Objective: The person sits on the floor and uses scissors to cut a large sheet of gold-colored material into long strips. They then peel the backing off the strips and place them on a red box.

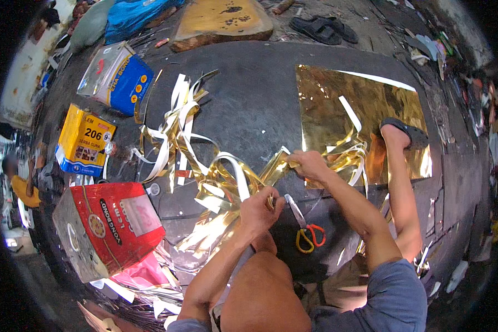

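Note:
My right hand (310, 165) pinches the end of a shiny gold strip bundle (275, 170), fingers closed. Lower and to the left, my left hand (263, 207) is closed around the gold strips too; the exact grip is partly hidden by its fingers. A tangle of gold strips with white backs (177, 130) spreads leftward from my hands over the dark floor mat. Just below the right hand, scissors (296, 212) with one orange and one yellow handle loop lie on the mat. A large gold sheet (329, 99) lies flat on the right, with loose curled strips on its left part.
My foot in a dark sandal (406, 133) presses on the gold sheet. Along the left stand a red tin (116, 227), a yellow container (72, 130) and a blue-and-silver tin (102, 69). A wooden slab (221, 22) and black sandals (322, 29) lie at the far edge.

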Demonstrator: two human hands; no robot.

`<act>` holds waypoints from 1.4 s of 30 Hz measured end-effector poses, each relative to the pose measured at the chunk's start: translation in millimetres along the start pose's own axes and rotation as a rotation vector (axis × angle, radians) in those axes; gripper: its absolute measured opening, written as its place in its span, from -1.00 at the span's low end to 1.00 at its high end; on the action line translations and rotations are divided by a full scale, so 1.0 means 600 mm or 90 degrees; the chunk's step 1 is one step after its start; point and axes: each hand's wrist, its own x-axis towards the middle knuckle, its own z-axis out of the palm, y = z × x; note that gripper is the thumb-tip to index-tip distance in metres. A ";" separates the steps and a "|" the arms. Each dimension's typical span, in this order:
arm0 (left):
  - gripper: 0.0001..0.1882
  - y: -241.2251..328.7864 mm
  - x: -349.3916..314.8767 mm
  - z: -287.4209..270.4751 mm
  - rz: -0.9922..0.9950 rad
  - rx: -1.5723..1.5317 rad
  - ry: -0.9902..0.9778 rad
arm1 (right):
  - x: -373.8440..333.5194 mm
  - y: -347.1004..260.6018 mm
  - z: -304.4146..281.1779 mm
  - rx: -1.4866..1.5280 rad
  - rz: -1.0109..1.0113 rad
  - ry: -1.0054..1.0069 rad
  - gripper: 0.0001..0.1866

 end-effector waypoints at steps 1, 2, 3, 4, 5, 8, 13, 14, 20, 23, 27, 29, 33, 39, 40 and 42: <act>-0.74 0.001 -0.002 -0.001 -0.026 -0.037 -0.044 | -0.005 0.000 -0.012 -0.018 0.016 -0.051 -0.72; -0.73 0.003 -0.001 -0.003 -0.043 -0.039 -0.045 | -0.012 -0.002 -0.027 0.011 -0.016 -0.010 -0.72; -0.72 0.006 0.001 -0.006 -0.059 -0.050 -0.063 | -0.020 -0.007 -0.046 0.032 -0.046 0.002 -0.72; -0.71 0.011 0.004 -0.011 -0.100 -0.060 -0.104 | -0.028 -0.017 -0.064 0.043 -0.044 -0.023 -0.71; -0.69 0.017 0.011 -0.014 -0.073 -0.055 -0.101 | -0.039 -0.030 -0.083 0.124 -0.036 -0.049 -0.71; -0.67 0.048 0.026 -0.025 -0.045 -0.113 -0.106 | -0.073 -0.076 -0.145 0.339 0.048 -0.145 -0.67; -0.59 0.111 0.035 -0.050 -0.113 -0.418 -0.100 | -0.102 -0.184 -0.173 0.841 0.089 -0.051 -0.69; -0.61 0.118 0.035 -0.061 -0.115 -0.385 -0.104 | -0.100 -0.196 -0.173 0.935 0.121 -0.023 -0.69; -0.79 0.126 0.032 -0.116 -0.034 -0.385 -0.155 | -0.097 -0.219 -0.171 1.023 0.037 -0.004 -0.69; -0.81 0.101 0.040 -0.118 -0.113 -0.397 -0.183 | -0.091 -0.195 -0.182 0.934 0.053 -0.039 -0.58; -0.77 -0.007 0.073 -0.178 -0.265 -0.792 0.207 | -0.097 -0.061 -0.225 1.343 0.260 0.342 -0.65; -0.83 -0.103 0.092 -0.275 -0.261 -0.930 0.391 | -0.115 0.068 -0.269 1.443 0.267 0.526 -0.65; -0.70 -0.279 0.091 -0.437 -0.256 -0.819 0.714 | -0.212 0.308 -0.328 1.226 0.439 0.951 -0.73; -0.71 -0.294 0.120 -0.439 -0.215 -0.495 0.864 | -0.216 0.340 -0.377 0.257 0.549 0.981 -0.69; -0.77 -0.270 0.138 -0.407 -0.101 -0.387 0.851 | -0.171 0.302 -0.336 0.150 0.489 0.856 -0.71; -0.77 -0.212 0.146 -0.330 -0.129 0.023 0.701 | -0.075 0.217 -0.253 0.071 0.394 0.571 -0.65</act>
